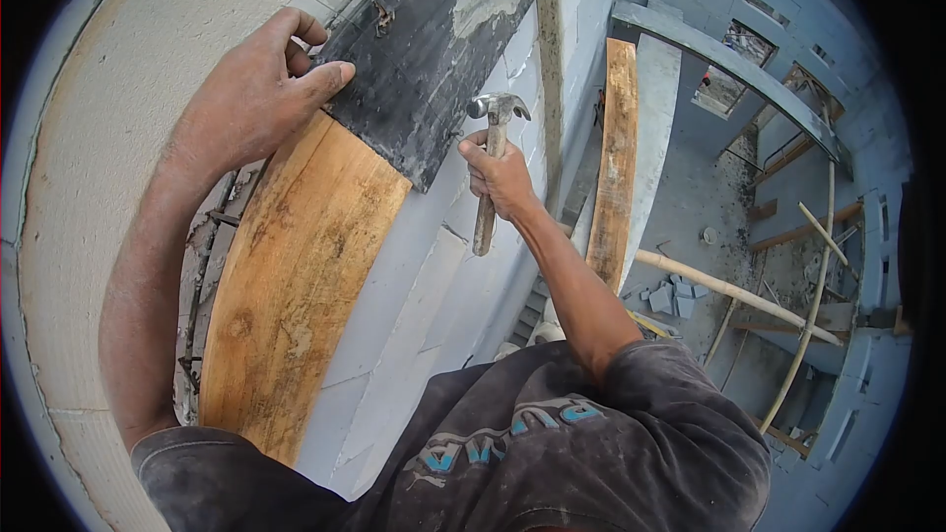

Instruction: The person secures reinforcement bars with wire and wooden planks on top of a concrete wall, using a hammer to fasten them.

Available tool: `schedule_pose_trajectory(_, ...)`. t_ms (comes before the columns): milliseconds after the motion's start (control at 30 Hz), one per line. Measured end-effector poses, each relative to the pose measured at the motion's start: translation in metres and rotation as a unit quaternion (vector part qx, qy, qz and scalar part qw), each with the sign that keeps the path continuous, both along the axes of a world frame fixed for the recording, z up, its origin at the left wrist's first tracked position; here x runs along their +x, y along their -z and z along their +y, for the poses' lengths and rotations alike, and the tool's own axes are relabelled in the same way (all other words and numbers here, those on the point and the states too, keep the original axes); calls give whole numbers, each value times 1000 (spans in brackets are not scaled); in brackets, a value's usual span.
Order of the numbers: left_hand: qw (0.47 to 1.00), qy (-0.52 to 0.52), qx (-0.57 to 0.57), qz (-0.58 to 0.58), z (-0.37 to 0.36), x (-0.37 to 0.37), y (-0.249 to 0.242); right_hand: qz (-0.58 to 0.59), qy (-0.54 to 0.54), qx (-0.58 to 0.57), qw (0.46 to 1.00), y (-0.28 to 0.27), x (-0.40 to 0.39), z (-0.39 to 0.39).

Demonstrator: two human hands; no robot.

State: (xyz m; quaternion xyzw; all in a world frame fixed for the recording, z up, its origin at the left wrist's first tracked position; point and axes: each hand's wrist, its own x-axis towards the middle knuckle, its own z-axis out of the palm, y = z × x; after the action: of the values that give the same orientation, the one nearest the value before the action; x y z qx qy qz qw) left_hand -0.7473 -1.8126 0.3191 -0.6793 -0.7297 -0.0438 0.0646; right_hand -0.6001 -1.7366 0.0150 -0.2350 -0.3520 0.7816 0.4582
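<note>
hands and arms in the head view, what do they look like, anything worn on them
The left hand and the right hand are both bare: no gloves, rings or watch show. The arms are uncovered up to the short, dark grey sleeves of a dusty T-shirt, which has blue and pale lettering on its front.

Hammer [498, 108], 12 o'clock: head bare metal, smooth w/ a dull sheen; handle worn & matt, mat'l unclear. Black board [394, 89], 11 o'clock: scuffed, slight sheen, w/ rough gray cement-like crust up top. Orange-brown board [305, 286], 8 o'clock: wood, visible grain, mostly matt, dark blotches. Narrow plank [618, 148], 2 o'clock: wood, same stained look. Pale wall [99, 167], 10 o'clock: masonry-like, matt, gritty, cracked. Shirt [503, 473], 6 o'clock: dark matt cloth, dusty, w/ blue/gray print.
</note>
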Motion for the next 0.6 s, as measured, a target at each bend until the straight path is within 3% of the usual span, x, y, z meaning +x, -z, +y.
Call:
schedule_pose_trajectory(200, 1000, 18, 4, -19, 21, 1, -13, 10, 25, 7, 1000, 1, -17, 4)
schedule_pose_trajectory(367, 992, -9, 18, -121, 23, -1, -5, -12, 9, 27, 1000, 4, -10, 11)
schedule_pose_trajectory(467, 985, -8, 39, -166, 25, -1, 8, -71, -5, 72, 995, 1, 1, 19)
schedule_pose_trajectory(600, 982, 15, 78, -169, 26, -4, 21, -235, 15, 180, 955, -3, 11, 35)
